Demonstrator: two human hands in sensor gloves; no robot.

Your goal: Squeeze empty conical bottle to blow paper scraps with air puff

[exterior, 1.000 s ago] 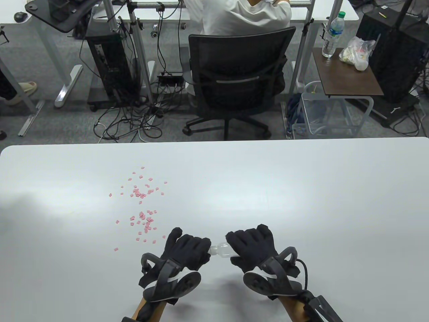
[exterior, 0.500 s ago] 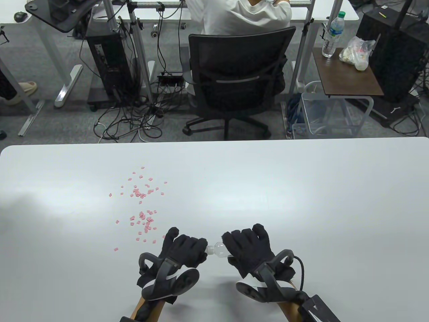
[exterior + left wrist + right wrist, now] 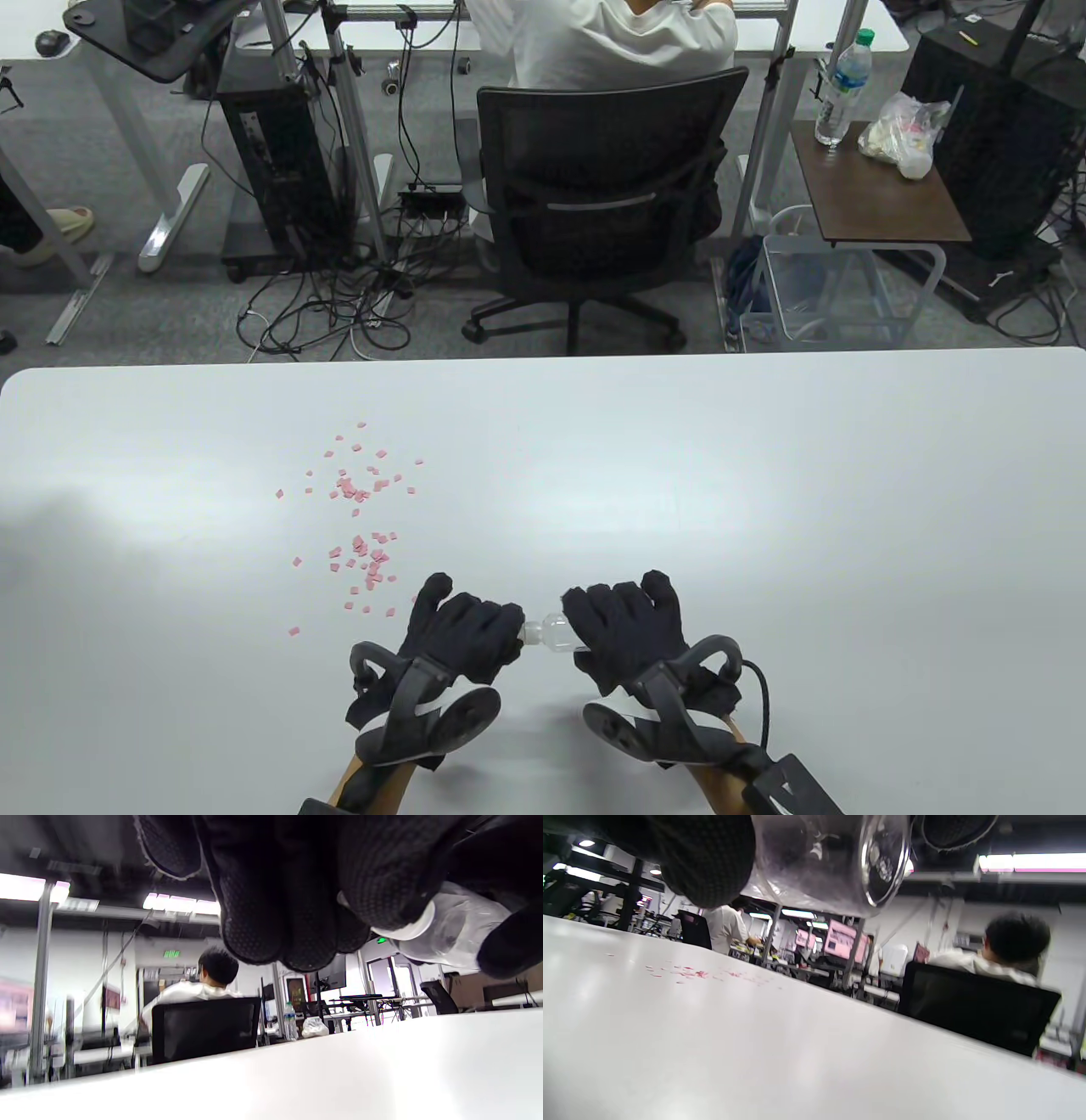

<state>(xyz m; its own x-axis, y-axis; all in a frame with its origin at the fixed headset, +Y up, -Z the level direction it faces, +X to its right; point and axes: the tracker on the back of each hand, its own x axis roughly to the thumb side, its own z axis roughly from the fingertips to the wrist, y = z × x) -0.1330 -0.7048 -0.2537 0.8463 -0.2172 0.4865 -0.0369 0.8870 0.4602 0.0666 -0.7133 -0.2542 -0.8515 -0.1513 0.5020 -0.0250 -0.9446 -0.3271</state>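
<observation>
A clear, empty conical bottle (image 3: 550,632) lies sideways between my hands, just above the white table (image 3: 764,509) near its front edge. My right hand (image 3: 624,624) grips its body, and the bottle's round base shows in the right wrist view (image 3: 823,861). My left hand (image 3: 471,632) holds the neck end, with its fingers closed around the white cap (image 3: 407,929). Several small pink paper scraps (image 3: 361,526) lie scattered on the table, beyond and to the left of my left hand. They also show in the right wrist view (image 3: 691,973).
The scraps spread in two loose clusters, the farther one (image 3: 356,480) toward the table's middle left. Beyond the table's far edge a person sits in a black office chair (image 3: 602,204).
Both hands have shifted a little to the left with the bottle. My right wrist has turned, and less of the bottle shows between the hands. The scraps have not moved.
</observation>
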